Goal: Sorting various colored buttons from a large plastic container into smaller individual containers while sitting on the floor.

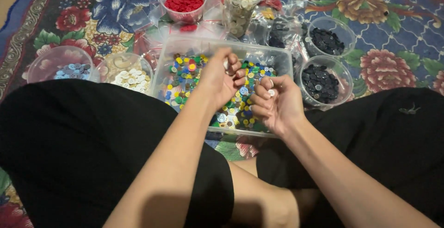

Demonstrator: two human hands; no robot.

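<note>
The clear tray (282, 54) of mixed buttons is ringed by obstacles: red-button tub (184, 1) and tall jar (240, 3) on the far side, two dark-button bowls (323, 82) at the right, two pale bowls (125, 73) at the left. Near access is narrowed by the knees (83, 131); open rug (402, 38) is left far right.

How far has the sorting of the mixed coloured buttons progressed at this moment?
Done: the round clear tubs already hold sorted buttons, red, cream, grey-blue and black. In hand: the left hand and right hand are curled over the rectangular clear plastic tray, the right pinching one pale button. Left: many mixed coloured buttons still cover the tray.
</note>
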